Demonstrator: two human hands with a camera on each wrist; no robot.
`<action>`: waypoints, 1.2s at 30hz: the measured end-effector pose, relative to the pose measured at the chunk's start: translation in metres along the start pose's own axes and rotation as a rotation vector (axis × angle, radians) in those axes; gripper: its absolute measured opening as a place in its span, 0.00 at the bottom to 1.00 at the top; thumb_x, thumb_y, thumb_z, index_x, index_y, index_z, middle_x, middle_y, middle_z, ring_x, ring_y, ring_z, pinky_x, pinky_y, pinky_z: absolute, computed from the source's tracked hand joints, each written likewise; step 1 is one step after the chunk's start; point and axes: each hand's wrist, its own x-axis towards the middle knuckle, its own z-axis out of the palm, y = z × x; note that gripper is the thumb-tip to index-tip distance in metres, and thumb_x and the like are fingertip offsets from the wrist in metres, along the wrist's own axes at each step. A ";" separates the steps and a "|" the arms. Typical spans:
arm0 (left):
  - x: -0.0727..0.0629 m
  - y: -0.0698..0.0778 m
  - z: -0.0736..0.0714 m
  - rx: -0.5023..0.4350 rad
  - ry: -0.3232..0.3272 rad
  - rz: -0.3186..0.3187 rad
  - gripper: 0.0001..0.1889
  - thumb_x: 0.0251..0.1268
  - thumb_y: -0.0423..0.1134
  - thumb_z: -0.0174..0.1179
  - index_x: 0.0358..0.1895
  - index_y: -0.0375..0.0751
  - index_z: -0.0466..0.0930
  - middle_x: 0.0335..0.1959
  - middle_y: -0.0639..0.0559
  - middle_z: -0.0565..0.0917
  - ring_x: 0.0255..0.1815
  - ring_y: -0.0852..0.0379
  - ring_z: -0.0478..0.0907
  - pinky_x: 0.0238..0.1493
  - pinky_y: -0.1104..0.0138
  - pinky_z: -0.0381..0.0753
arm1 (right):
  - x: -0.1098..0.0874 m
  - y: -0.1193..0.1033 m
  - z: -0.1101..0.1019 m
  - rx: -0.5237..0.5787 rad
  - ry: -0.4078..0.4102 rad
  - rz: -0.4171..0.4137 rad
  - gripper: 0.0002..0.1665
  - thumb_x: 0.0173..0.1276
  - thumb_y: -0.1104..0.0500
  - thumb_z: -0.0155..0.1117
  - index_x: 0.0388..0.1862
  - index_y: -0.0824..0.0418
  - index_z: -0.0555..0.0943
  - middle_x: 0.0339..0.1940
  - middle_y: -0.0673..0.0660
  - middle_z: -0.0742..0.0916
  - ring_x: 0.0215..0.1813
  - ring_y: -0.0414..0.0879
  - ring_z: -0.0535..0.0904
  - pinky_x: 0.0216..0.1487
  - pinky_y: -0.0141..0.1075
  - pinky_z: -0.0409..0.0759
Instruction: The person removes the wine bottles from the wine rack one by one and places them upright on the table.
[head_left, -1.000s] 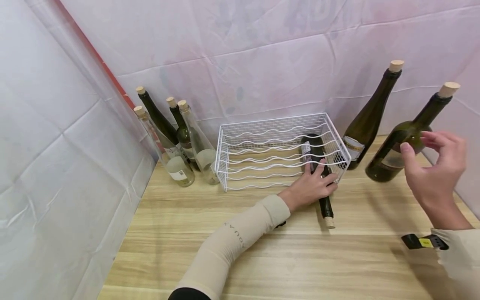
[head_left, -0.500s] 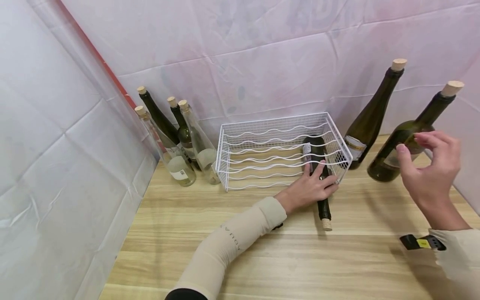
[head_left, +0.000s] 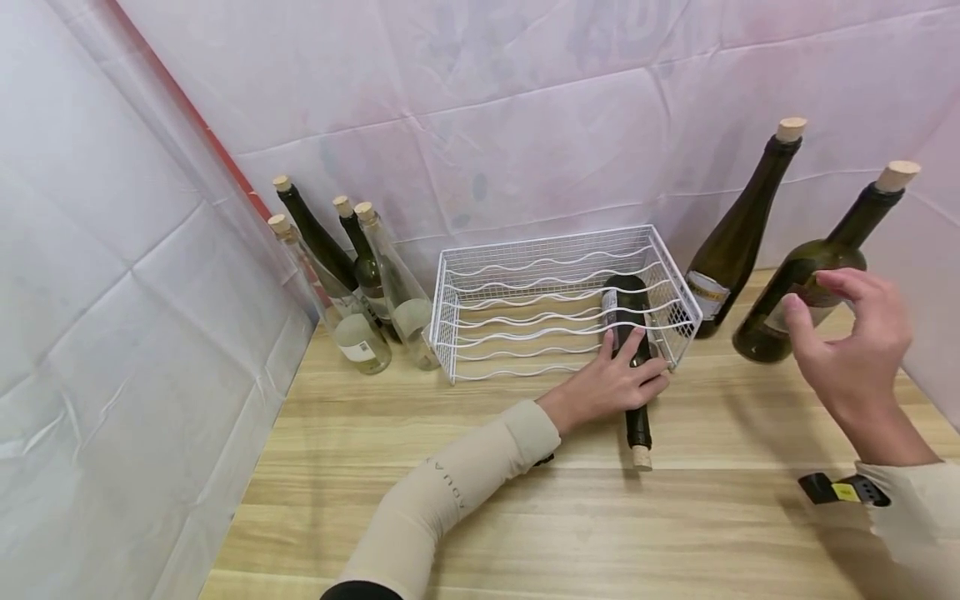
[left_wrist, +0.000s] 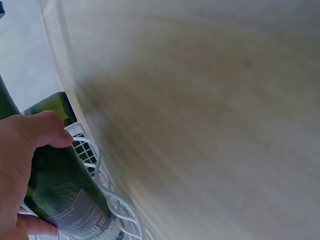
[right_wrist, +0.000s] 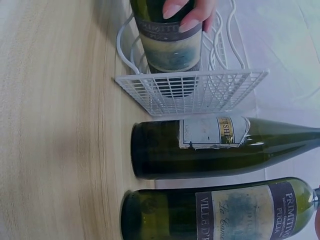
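A dark green wine bottle (head_left: 638, 427) lies in a white wire rack (head_left: 547, 239), its corked neck sticking out over the front towards me. My left hand (head_left: 611, 385) grips the bottle near its shoulder. In the left wrist view the thumb lies across the green glass (left_wrist: 55, 172). Its label (right_wrist: 170, 50) shows between the wires in the right wrist view. My right hand (head_left: 858, 354) is raised, thumb and fingers spread apart, holding nothing. It is in front of a corked, upright green wine bottle (head_left: 813, 257); I cannot tell whether it touches the glass.
Right of the rack stands a tall, slim green bottle (head_left: 742, 221) with a cork. Several corked bottles, including a clear one (head_left: 401, 279), are grouped left of the rack. A white sheet (head_left: 525, 150) hangs behind the wooden table (head_left: 375, 467).
The lying bottle's neck has swung to the left and come slightly towards me, its base staying in the rack. My left hand has shifted left with it. My right hand has drifted a little left.
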 end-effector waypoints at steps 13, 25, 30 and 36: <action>-0.016 -0.011 -0.016 -0.006 0.039 0.063 0.27 0.84 0.28 0.34 0.63 0.60 0.81 0.67 0.58 0.81 0.70 0.30 0.75 0.57 0.43 0.87 | -0.006 0.000 0.008 0.020 -0.146 -0.113 0.43 0.64 0.34 0.68 0.54 0.73 0.85 0.49 0.79 0.86 0.66 0.39 0.81 0.70 0.22 0.69; -0.028 -0.018 -0.028 -0.057 0.097 0.042 0.25 0.84 0.30 0.38 0.61 0.60 0.83 0.64 0.59 0.83 0.69 0.31 0.76 0.57 0.43 0.87 | -0.011 -0.019 0.017 0.018 -0.308 -0.236 0.53 0.69 0.26 0.60 0.53 0.79 0.82 0.49 0.79 0.86 0.63 0.49 0.81 0.74 0.18 0.63; -0.034 -0.018 -0.033 -0.089 0.080 0.043 0.23 0.84 0.32 0.41 0.63 0.60 0.82 0.66 0.59 0.82 0.71 0.32 0.75 0.59 0.44 0.86 | -0.013 -0.015 0.021 0.028 -0.378 -0.275 0.52 0.70 0.27 0.59 0.54 0.79 0.81 0.50 0.77 0.86 0.53 0.68 0.78 0.75 0.19 0.62; -0.040 -0.023 -0.041 -0.182 0.056 0.015 0.20 0.84 0.36 0.45 0.65 0.61 0.82 0.67 0.58 0.81 0.73 0.33 0.73 0.61 0.45 0.86 | -0.015 -0.013 0.026 0.055 -0.440 -0.292 0.51 0.70 0.27 0.59 0.56 0.77 0.82 0.52 0.75 0.86 0.62 0.53 0.80 0.76 0.19 0.62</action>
